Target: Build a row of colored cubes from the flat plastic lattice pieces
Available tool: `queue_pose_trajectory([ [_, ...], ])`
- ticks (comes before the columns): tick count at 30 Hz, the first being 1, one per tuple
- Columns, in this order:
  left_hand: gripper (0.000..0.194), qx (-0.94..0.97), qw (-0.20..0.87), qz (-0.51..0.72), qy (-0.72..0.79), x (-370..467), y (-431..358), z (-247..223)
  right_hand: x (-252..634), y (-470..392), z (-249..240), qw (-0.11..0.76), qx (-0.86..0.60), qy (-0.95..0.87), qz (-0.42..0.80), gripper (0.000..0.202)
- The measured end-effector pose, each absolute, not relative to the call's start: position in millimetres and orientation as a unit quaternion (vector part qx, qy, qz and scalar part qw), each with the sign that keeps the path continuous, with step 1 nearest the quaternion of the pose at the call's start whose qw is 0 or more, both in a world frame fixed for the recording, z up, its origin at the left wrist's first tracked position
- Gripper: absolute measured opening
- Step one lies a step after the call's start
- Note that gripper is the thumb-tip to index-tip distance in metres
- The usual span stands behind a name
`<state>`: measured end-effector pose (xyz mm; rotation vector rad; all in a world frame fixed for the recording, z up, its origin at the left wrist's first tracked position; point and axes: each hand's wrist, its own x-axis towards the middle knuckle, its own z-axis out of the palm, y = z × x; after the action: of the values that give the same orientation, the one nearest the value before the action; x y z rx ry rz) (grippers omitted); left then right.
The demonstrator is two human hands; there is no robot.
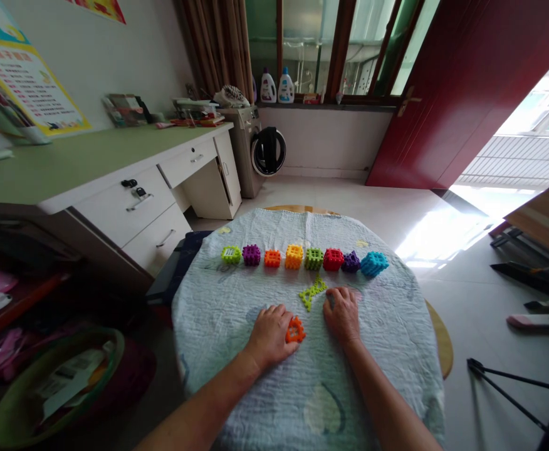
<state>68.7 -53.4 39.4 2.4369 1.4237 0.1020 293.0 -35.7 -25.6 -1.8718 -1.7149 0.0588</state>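
Tablecloth [397,351] runs to its edge beyond the right hand [343,314], fingers released, while the left hand's [269,336] fingers grasp an orange lattice piece [295,329] lower centre, lime lattice pieces [313,292] and cubes [314,259] blocking above.

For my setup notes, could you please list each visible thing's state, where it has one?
Orange lattice block: in left hand
Lime lattice pieces: not built into a cube
Eight lattice blocks: assembled, in a row
White desk drawers: shut
Washing machine door: open
Red door: open
Curtain: drawn aside
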Motion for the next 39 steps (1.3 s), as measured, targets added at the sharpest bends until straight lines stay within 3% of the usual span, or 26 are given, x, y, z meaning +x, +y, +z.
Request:
queue_pose_trajectory([
  [12, 0.034, 0.852, 0.141, 0.115, 0.491, 59, -53, 29, 294, -35, -26, 0.292, -0.706, -0.644, 0.021, 0.019],
  [20, 0.04, 0.799, 0.068, 0.216, 0.557, 18, 10, 51, 293, -35, -24, 0.294, -0.706, -0.644, 0.025, 0.02],
  [32, 0.04, 0.829, 0.008, 0.016, 0.558, 50, 119, 77, 292, -35, -22, 0.297, -0.711, -0.637, 0.032, 0.02],
  [39, 0.037, 0.832, 0.012, -0.018, 0.555, 50, 139, 71, 290, -35, -22, 0.303, -0.714, -0.631, 0.037, 0.019],
])
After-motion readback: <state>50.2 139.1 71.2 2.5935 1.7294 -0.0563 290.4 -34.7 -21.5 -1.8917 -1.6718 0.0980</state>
